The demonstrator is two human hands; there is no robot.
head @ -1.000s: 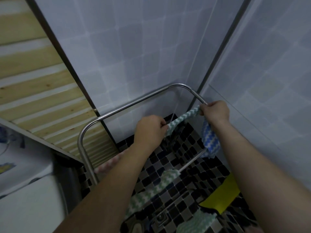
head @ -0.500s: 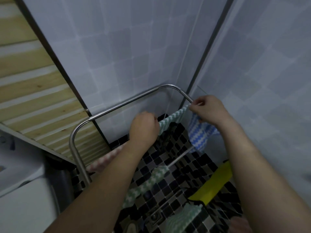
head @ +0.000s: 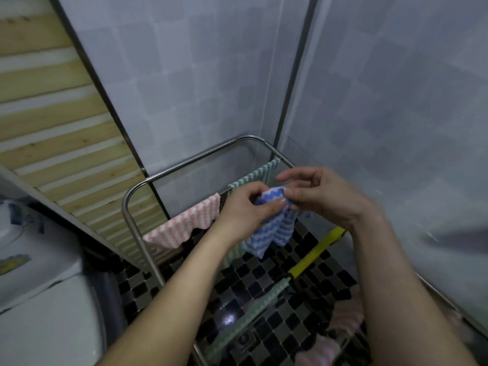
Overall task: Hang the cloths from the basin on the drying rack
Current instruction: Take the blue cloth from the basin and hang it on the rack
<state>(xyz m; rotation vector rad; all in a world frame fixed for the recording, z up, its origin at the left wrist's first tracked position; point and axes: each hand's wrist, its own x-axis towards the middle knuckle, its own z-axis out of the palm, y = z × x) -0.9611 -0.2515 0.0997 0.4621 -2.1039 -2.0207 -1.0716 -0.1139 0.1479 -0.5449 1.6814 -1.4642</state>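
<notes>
Blue cloth (head: 272, 231) is hanging at 3 o'clock from the pink cloth (head: 184, 225) on the drying rack (head: 184, 167). Left hand (head: 250, 204) and right hand (head: 319, 196) are pinching its top edge, opening it. Next it is likely going over a free bar.

the blue cloth (head: 272, 229) carries white zigzag stripes on mid blue. the drying rack (head: 190, 160) is bare silver metal. on it, the green cloth (head: 254, 178) shows the same zigzag in pale green and white, and the pink cloth (head: 184, 224) in soft pink and white. lower down are a second green-and-white zigzag cloth (head: 253, 310), a plain yellow cloth (head: 317, 253) and more pale pink cloths (head: 346, 315). the floor (head: 264, 276) is a mosaic of small black, grey and brownish squares. the wall (head: 198, 88) is pale grey-blue square tile. the slatted panel (head: 52, 114) alternates light wood and white strips. the appliance (head: 39, 313) is white with small blue and yellow marks.
</notes>
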